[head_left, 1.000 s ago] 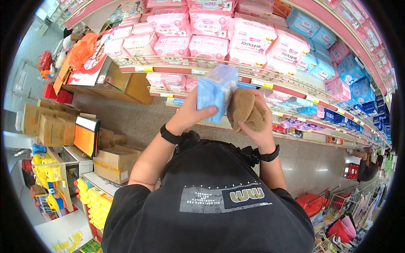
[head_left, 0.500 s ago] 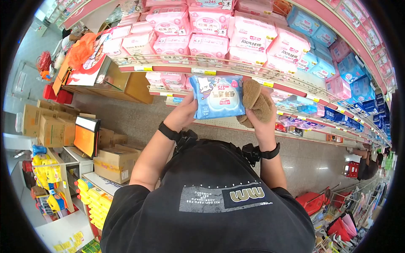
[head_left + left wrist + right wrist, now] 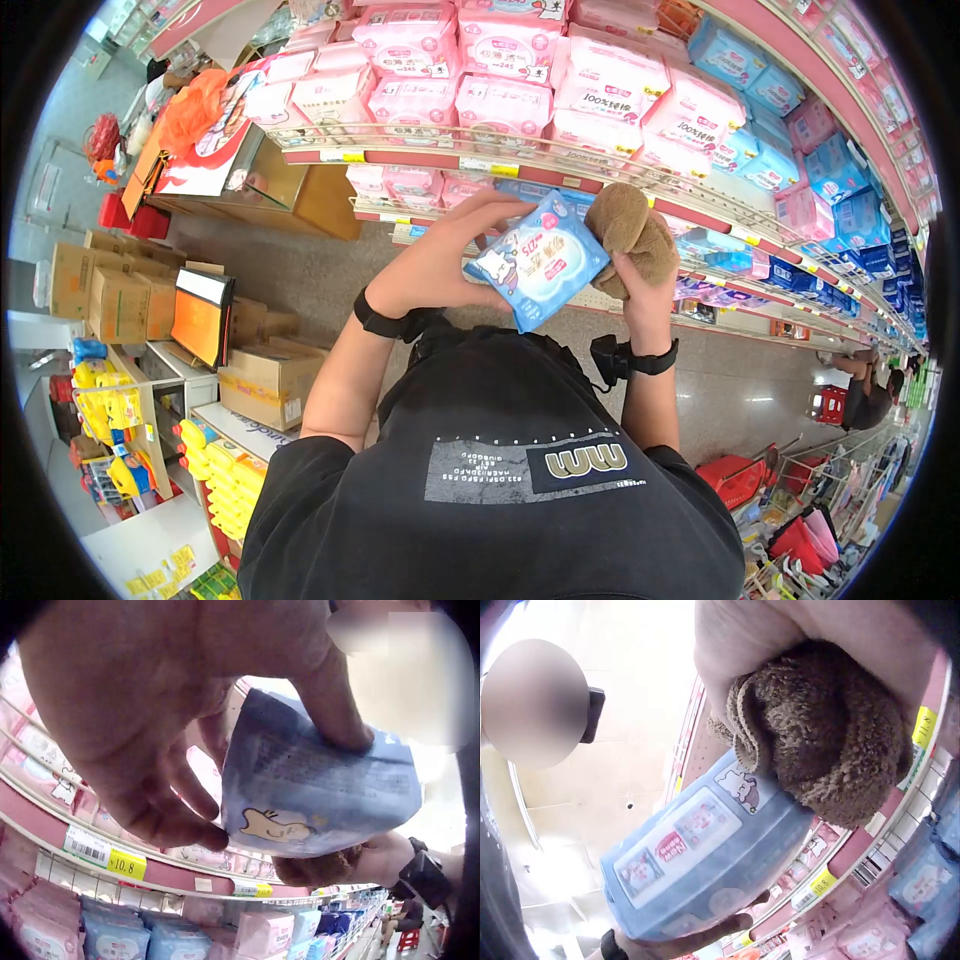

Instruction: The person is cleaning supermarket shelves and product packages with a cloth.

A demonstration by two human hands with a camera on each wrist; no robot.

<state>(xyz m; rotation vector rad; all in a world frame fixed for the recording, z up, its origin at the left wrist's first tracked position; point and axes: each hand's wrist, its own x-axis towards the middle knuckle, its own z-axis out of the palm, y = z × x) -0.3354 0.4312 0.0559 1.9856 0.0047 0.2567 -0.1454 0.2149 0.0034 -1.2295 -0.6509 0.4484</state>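
Note:
My left hand (image 3: 425, 262) grips a blue pack of sanitary pads (image 3: 548, 262) at its left end. The pack is tilted, its printed front facing up toward my head. In the left wrist view the thumb lies across one side of the pack (image 3: 315, 791) and the other fingers curve at its edge. My right hand (image 3: 648, 292) holds a bunched brown terry cloth (image 3: 628, 235), which rests against the pack's right end. From the right wrist, the cloth (image 3: 825, 735) overlaps the pack's upper corner (image 3: 705, 847).
A shelf of pink pad packs (image 3: 505, 110) stands in front, its price rail (image 3: 490, 167) just beyond my hands. Blue packs (image 3: 725, 50) fill the shelf further right. Cardboard boxes (image 3: 265, 385) stand at the left, and a red basket (image 3: 735, 480) is at the lower right.
The blue pack has turned from its side to face up, then tilted, its left end dropping toward my body. The cloth in my right hand has shifted right.

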